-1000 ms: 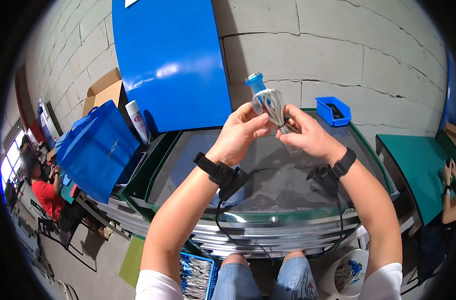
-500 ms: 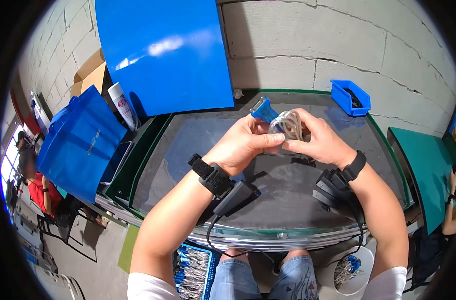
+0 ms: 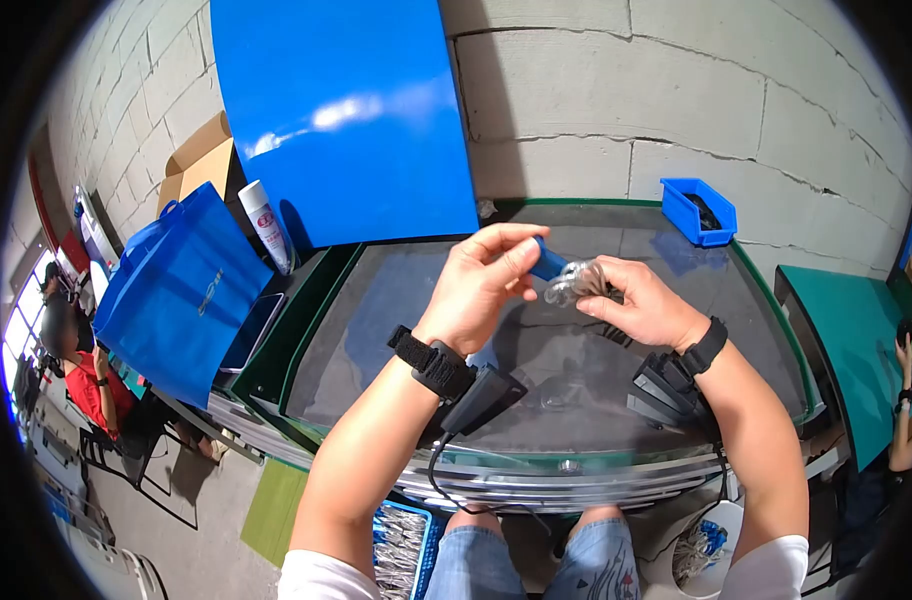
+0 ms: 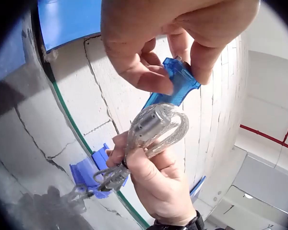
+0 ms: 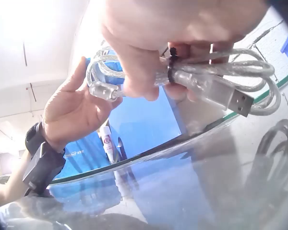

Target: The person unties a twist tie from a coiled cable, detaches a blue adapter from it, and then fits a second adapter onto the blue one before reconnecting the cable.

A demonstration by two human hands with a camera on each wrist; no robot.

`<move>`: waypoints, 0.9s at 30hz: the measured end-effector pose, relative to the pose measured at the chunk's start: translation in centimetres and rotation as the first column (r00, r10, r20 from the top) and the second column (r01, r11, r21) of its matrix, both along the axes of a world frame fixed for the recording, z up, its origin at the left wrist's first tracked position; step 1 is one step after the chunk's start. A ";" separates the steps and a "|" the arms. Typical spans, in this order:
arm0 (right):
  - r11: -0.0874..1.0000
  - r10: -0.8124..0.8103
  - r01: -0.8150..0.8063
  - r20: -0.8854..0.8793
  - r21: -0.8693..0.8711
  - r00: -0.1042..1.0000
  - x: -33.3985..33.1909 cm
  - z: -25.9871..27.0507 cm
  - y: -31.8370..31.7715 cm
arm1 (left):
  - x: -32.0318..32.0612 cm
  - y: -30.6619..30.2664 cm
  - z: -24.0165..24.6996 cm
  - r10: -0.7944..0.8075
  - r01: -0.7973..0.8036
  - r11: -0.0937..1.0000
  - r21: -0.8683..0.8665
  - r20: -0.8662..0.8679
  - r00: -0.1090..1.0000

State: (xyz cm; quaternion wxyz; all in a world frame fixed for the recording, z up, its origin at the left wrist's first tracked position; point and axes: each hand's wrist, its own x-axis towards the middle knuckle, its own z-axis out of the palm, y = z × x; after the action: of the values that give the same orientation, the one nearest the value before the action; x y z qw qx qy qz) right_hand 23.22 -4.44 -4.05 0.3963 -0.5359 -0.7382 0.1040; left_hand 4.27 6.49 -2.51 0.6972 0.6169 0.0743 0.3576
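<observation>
Over the table, my two hands hold a coiled clear USB-to-serial cable [image 3: 579,281]. My left hand [image 3: 471,290] pinches its blue serial connector [image 4: 182,85] between thumb and fingers. My right hand [image 3: 654,303] grips the bundled loops, thumb across them. In the right wrist view, a black tie [image 5: 172,66] binds the coil, and the silver USB plug [image 5: 237,99] sticks out past the fingers. A clear cylindrical bead [image 4: 152,122] on the cable shows beside the connector in the left wrist view.
A dark mat covers the green-edged table [image 3: 416,310]. At its back right stands a blue bin [image 3: 698,212]; a spray can [image 3: 268,228] and blue bag [image 3: 191,295] are left. Below are a blue basket of cables [image 3: 404,550] and a white bucket [image 3: 731,540].
The cable has come down from its raised position a second ago, and its blue connector has turned. My left thumb has shifted from the coil to the connector; my right hand keeps its grip.
</observation>
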 end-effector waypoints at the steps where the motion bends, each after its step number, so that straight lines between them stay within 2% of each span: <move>1: 0.999 0.031 -0.034 -0.123 -0.024 0.992 -0.2 0.0 0.0 | 0.0 0.2 0.1 0.010 -0.008 0.999 -0.052 0.030 0.999; 3: 0.999 -0.015 0.019 -0.109 0.040 0.994 -0.7 0.6 -0.8 | -0.1 1.0 -0.2 0.005 0.000 0.995 -0.099 0.043 0.999; 5: 0.992 -0.056 0.066 -0.098 0.106 0.994 -1.1 0.9 -0.9 | -0.1 1.4 -0.5 -0.088 0.105 0.974 -0.199 0.090 0.992; 7: 0.974 0.078 0.003 -0.350 0.227 0.933 -1.1 0.5 -0.5 | -0.3 1.0 -0.2 -0.148 0.168 0.965 -0.200 0.112 0.983; 8: 0.984 0.036 0.045 -0.434 0.174 0.900 -0.4 0.1 -0.3 | -0.3 0.9 -0.2 -0.181 0.199 0.963 -0.180 0.111 0.977; 9: 0.983 0.034 0.047 -0.432 0.175 0.901 -0.2 0.1 -0.5 | -0.2 0.8 -0.2 -0.216 0.231 0.960 -0.160 0.110 0.970; 11: 0.998 0.059 -0.043 -0.635 0.042 0.770 0.0 0.2 -0.6 | -0.3 0.8 -0.2 -0.219 0.233 0.963 -0.137 0.111 0.969; 12: 0.998 0.060 -0.043 -0.635 0.042 0.770 -0.1 0.2 -0.6 | -0.2 0.7 -0.3 -0.235 0.252 0.958 -0.137 0.130 0.963; 14: 0.989 0.142 -0.078 -0.720 0.122 0.679 -0.4 0.3 -0.5 | -0.4 0.7 -0.4 -0.247 0.267 0.954 -0.137 0.148 0.958; 16: 0.991 0.130 -0.078 -0.711 0.105 0.691 0.0 0.4 -0.6 | -0.4 0.8 -0.6 -0.368 0.394 0.913 -0.110 0.196 0.909; 19: 0.993 0.112 -0.095 -0.699 0.063 0.706 0.4 0.5 -0.7 | -0.5 0.5 -0.4 -0.465 0.477 0.878 -0.036 0.176 0.868; 21: 0.993 0.108 -0.115 -0.697 0.037 0.709 0.6 0.6 -0.8 | -0.5 0.5 -0.4 -0.486 0.503 0.863 -0.052 0.188 0.853; 23: 0.978 0.080 -0.188 -0.662 -0.093 0.745 0.7 0.8 -0.8 | -0.6 0.2 -0.3 -0.518 0.537 0.842 -0.049 0.199 0.832; 27: 0.936 0.081 -0.272 -0.616 -0.223 0.784 0.2 0.1 -0.3 | -0.6 0.0 0.0 -0.572 0.583 0.811 -0.052 0.145 0.808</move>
State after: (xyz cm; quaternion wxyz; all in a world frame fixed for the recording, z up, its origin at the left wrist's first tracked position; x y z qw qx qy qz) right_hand 23.41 -4.76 -3.91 0.5109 -0.4570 -0.5982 0.4151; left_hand 3.69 6.46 -2.54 0.8044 0.5534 -0.1429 0.1619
